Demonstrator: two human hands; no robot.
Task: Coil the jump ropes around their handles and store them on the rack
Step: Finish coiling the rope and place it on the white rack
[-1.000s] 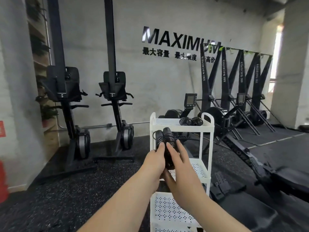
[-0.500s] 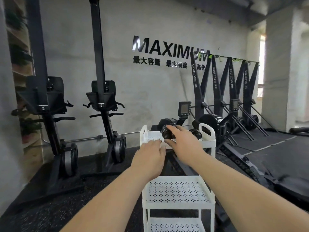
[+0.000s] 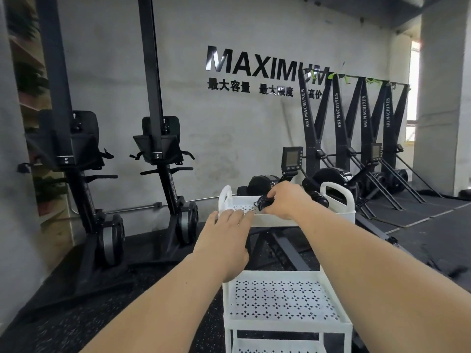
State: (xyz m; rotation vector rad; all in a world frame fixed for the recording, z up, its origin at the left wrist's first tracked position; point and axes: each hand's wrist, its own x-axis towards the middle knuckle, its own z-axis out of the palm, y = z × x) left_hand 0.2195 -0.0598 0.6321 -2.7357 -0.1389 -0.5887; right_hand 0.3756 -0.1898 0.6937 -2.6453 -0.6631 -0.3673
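Directly beneath the forearms, the perforated middle shelf (image 3: pixel 280 299) of a white rack (image 3: pixel 262 221). Hands apart. Resting the left hand (image 3: pixel 224 240) on the front rim of the top tray, fingers straight, holding nothing. Gripping a black coiled jump rope (image 3: pixel 263 202) in the right hand (image 3: pixel 285 200), just beyond and right of the left, fingers curled over it, low inside the top tray. Right of the right hand, another black bundle (image 3: pixel 317 198) in the same tray. Farther off, a rowing machine (image 3: pixel 291 159); beyond the right hand, ski machines (image 3: pixel 341 123) against the wall.
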